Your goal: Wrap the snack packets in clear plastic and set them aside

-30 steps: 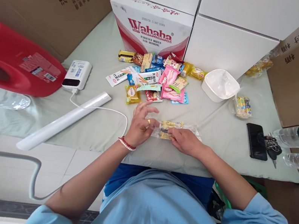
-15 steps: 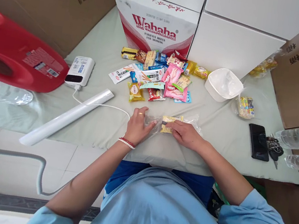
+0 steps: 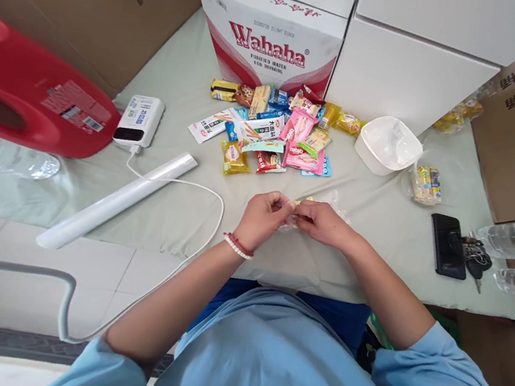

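At the front middle of the table, my left hand (image 3: 262,215) and my right hand (image 3: 320,222) meet, fingertips pinched together. Between and under them is clear plastic film (image 3: 335,205), its loose end spreading out beyond my right hand. Both hands appear to grip this film. Only a sliver of the yellow snack packet (image 3: 304,199) shows past my fingers; the rest is covered. Just beyond lies a pile of wrapped snacks, among them a yellow packet (image 3: 234,158), a red packet (image 3: 271,162) and a pink packet (image 3: 303,157).
A white plastic tub (image 3: 386,150) stands right of the pile, beside a film-wrapped snack bundle (image 3: 428,185). Phone (image 3: 449,246) and keys (image 3: 476,257) lie further right. Leftward are a clear film roll (image 3: 118,201), a cabled white device (image 3: 139,122) and a red jug (image 3: 32,89).
My left hand has moved right to meet my right hand and closed into a pinch. The yellow snack packet, plainly visible before, is now mostly hidden by my fingers.
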Available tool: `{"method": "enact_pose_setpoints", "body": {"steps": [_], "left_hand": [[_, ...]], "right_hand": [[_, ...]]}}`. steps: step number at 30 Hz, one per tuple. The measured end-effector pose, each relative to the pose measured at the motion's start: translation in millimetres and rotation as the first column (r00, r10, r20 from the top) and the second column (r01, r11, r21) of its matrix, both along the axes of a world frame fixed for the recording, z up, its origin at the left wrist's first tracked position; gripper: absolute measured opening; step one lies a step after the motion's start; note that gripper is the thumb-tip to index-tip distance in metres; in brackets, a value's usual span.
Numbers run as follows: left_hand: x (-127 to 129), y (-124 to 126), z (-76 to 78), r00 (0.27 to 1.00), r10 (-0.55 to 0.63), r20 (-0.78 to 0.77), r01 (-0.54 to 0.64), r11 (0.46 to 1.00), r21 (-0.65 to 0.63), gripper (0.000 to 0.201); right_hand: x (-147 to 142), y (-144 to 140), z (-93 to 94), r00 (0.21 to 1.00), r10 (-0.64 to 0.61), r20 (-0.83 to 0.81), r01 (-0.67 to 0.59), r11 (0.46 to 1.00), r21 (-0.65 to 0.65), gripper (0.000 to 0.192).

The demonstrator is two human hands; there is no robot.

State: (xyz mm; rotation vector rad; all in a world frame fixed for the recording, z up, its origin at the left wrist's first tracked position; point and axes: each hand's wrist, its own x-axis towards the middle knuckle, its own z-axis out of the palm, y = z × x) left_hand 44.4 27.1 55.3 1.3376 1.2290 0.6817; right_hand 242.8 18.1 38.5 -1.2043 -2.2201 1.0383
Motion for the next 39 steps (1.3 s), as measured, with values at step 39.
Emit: {"method": "enact_pose_setpoints", "body": {"steps": [39], "left_hand": [[49, -33, -17.3, 0.563, 0.099, -0.821, 0.488, 0.762, 0.426, 0.035]], "right_hand": [[53, -80, -0.3, 0.870, -0.477, 0.124, 0.386, 0.816, 0.430, 0.026]]}}
